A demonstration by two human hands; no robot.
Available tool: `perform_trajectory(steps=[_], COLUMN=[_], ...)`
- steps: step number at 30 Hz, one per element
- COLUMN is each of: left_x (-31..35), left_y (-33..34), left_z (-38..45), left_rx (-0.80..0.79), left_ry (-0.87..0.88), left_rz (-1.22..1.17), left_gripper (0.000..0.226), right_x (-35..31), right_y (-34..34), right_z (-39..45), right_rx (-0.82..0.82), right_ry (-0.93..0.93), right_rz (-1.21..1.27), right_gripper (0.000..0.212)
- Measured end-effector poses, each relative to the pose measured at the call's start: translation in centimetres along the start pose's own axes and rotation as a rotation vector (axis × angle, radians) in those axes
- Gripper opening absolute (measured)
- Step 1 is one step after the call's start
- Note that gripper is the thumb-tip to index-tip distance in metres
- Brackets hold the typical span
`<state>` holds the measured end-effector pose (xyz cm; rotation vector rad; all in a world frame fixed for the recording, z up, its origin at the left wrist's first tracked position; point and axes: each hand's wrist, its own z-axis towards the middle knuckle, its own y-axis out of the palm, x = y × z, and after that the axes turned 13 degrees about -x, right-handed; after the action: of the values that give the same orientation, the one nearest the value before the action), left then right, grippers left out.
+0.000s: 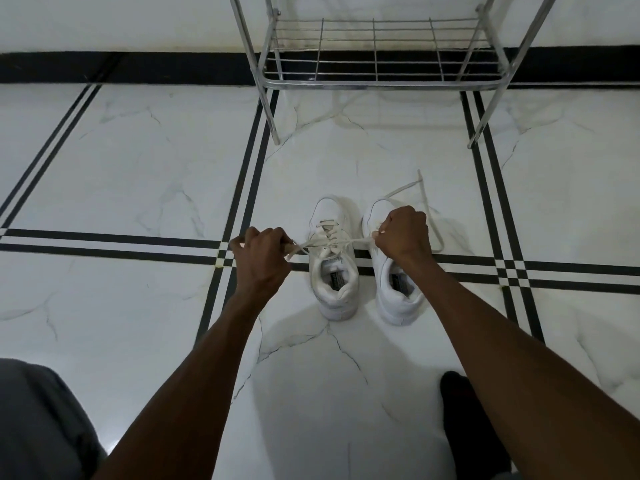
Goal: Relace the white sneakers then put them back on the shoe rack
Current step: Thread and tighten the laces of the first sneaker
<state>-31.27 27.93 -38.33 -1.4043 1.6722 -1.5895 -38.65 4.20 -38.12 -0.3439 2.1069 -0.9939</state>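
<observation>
Two white sneakers stand side by side on the tiled floor, toes pointing away from me. The left sneaker has its lace threaded through the eyelets and pulled taut sideways. My left hand grips one lace end to the left of that shoe. My right hand grips the other end, hovering over the front of the right sneaker. A loose lace lies on the floor beyond the right sneaker.
A chrome wire shoe rack stands against the wall straight ahead, its low shelf bare. The floor is white marble tile with black stripes. My knee in grey cloth is at bottom left, a dark-socked foot at bottom right.
</observation>
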Motion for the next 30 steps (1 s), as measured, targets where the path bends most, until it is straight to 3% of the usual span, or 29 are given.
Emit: perform_trajectory(steps=[10,15,18,20,22,24,27,30], left_x=[-0.7,-0.9,-1.3,-1.0,-0.7,-0.7,-1.0,-0.8], left_y=[1.2,1.1,1.4,1.7,2.1,2.5,2.7,1.7], left_z=[0.0,0.4,0.3,0.2,0.2,0.4,0.6,0.2], left_rx=[-0.015,-0.037,-0.062,-0.095,-0.128,-0.151,-0.163,-0.170], left_ry=[-0.047,-0.056,-0.027,-0.047,-0.043,-0.031,-0.030,-0.039], left_rz=[-0.067,-0.141,-0.257,-0.401,-0.477,-0.496,-0.513,-0.526], left_gripper=[0.015,0.017,0.015,0.020,0.023,0.019,0.020,0.018], right_x=[-0.1,-0.7,-1.0,-1.8,-2.9,-3.6,-3.7,-3.9], right_y=[0.4,-0.1,-0.4,-0.5,-0.2,0.6,1.9,1.7], right_z=[-0.3,-0.9,-0.8,-1.3,-2.2,-3.3,-3.8,-3.3], right_rx=[0.015,0.041,-0.008,-0.102,-0.228,-0.288,-0.233,-0.253], right_ry=[-0.032,-0.157,-0.330,-0.453,-0.551,-0.613,-0.619,-0.568], right_rz=[-0.092,-0.127,-0.027,-0.055,-0.162,-0.317,-0.445,-0.229], right_gripper=[0.013,0.005,0.018,0.036,0.040,0.037,0.021,0.008])
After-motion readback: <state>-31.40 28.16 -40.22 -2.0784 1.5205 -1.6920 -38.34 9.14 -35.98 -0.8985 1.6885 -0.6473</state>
